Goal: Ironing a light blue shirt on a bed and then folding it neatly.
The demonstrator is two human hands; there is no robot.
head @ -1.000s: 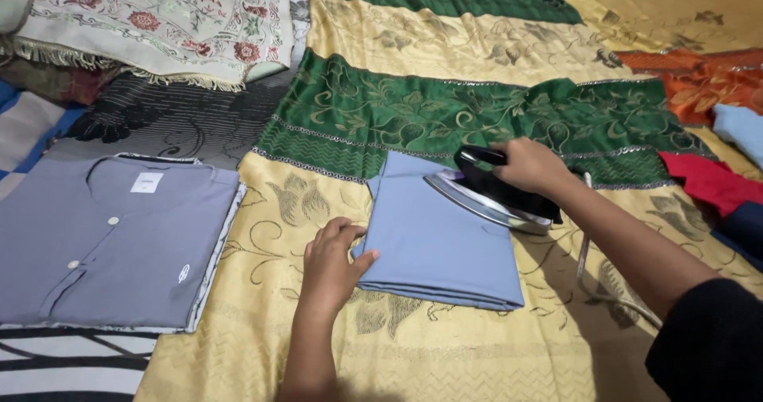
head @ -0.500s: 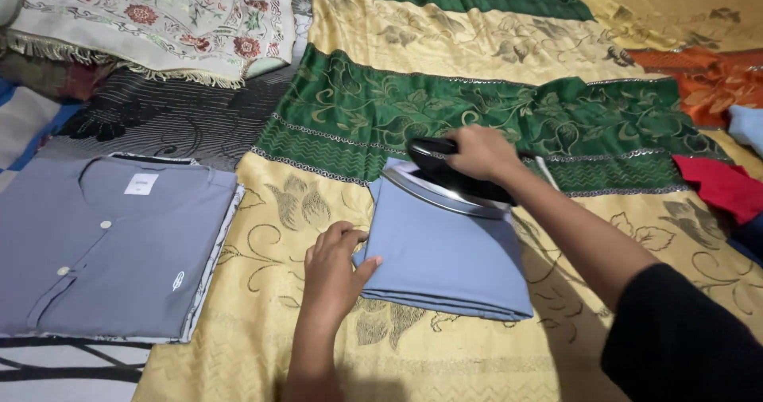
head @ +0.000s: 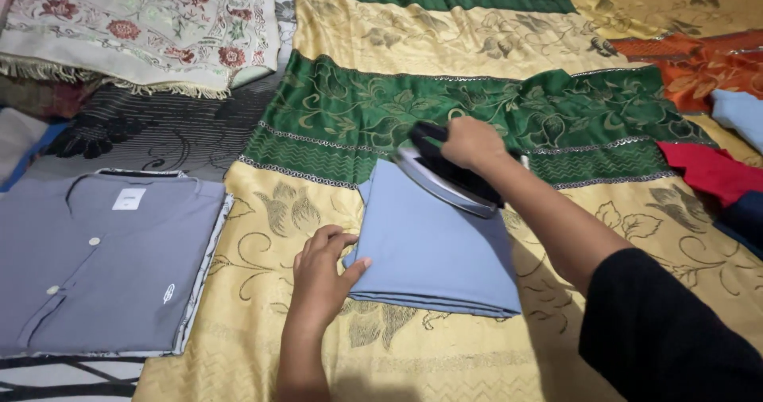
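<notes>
- Ironing was in hand on a folded blue garment [head: 433, 243], which lay on a gold and green patterned cloth [head: 318, 124] spread over the floor.
- Right hand [head: 470, 143] was clenched around the handle of an electric iron [head: 445, 175]; the soleplate rested on the garment's far edge, tilted toward the upper right corner.
- Left hand [head: 322, 268] lay flat on the garment's near left edge, fingers [head: 350, 267] pressing the fabric down and grasping nothing.
- Garment was already folded into a neat rectangle, with several layers visible at the near edge; its surface appeared smooth, so pressing looked well advanced.
- Grey buttoned shirt [head: 103, 263], folded flat, lay well apart to the left and appeared finished.
- Red [head: 707, 171], orange [head: 699, 68] and pale blue [head: 739, 112] fabrics lay loose at the right; by my judgement they remained unpressed.
</notes>
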